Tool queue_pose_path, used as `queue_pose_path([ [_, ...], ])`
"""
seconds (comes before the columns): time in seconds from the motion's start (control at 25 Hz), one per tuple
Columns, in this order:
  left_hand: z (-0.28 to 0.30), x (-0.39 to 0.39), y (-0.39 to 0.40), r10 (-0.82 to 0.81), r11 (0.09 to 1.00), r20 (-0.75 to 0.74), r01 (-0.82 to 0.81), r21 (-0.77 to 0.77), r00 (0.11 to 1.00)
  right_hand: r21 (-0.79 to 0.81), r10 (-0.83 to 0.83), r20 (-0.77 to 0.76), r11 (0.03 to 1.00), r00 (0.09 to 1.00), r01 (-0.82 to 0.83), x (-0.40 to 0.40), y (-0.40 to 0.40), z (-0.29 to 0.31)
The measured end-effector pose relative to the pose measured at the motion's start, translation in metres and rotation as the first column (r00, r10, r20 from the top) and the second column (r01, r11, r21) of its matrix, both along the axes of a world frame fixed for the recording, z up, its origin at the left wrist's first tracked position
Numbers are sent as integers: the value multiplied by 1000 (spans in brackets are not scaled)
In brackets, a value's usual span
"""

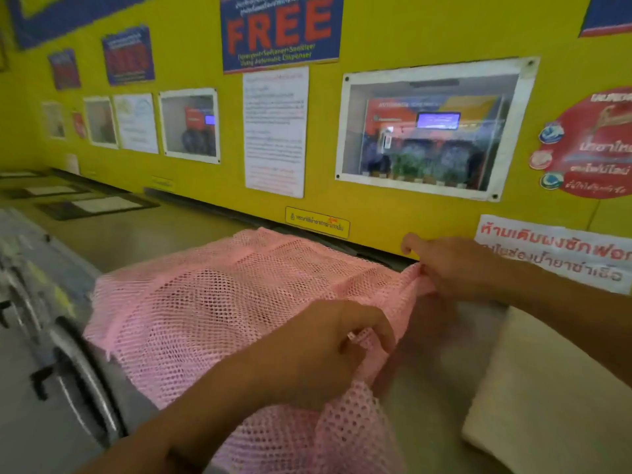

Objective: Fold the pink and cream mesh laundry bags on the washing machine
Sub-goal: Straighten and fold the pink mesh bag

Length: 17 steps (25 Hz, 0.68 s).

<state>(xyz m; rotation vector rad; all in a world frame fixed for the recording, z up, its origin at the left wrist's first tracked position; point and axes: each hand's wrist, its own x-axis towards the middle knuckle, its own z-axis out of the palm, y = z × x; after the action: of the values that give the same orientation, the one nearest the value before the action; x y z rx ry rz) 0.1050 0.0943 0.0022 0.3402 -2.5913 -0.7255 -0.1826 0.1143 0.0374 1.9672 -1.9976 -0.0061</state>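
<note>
A pink mesh laundry bag [212, 302] lies spread over the top of the washing machine [434, 381], its near end hanging toward me. My left hand [318, 350] pinches the bag's near right edge between thumb and fingers. At the back right, my right hand [455, 268] grips the bag's far right corner, with its index finger pointing left. The cream bag [547, 398] lies flat on the machine top at the right, partly under my right forearm.
A yellow wall [393, 35] with posters and notices rises right behind the machine. The round door and handle [78, 381] of the machine's front sit at the lower left. More machine tops [102, 203] run off to the far left.
</note>
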Motion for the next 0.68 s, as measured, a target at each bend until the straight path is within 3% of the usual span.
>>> queue_pose_path([
  [0.12,9,29,-38,-19,969,-66,34,243,998,-152,32,19,988,999,-29,21,-38,29],
  [0.24,8,66,-88,24,927,-119,22,373,993,-191,68,-64,979,996,-79,53,-92,43],
  [0.48,2,131,-188,37,899,-41,-15,438,998,-126,178,-251,969,951,-214,116,-198,42],
  [0.68,9,168,-259,80,937,12,-79,340,997,-108,216,-370,956,903,-272,148,-278,43],
])
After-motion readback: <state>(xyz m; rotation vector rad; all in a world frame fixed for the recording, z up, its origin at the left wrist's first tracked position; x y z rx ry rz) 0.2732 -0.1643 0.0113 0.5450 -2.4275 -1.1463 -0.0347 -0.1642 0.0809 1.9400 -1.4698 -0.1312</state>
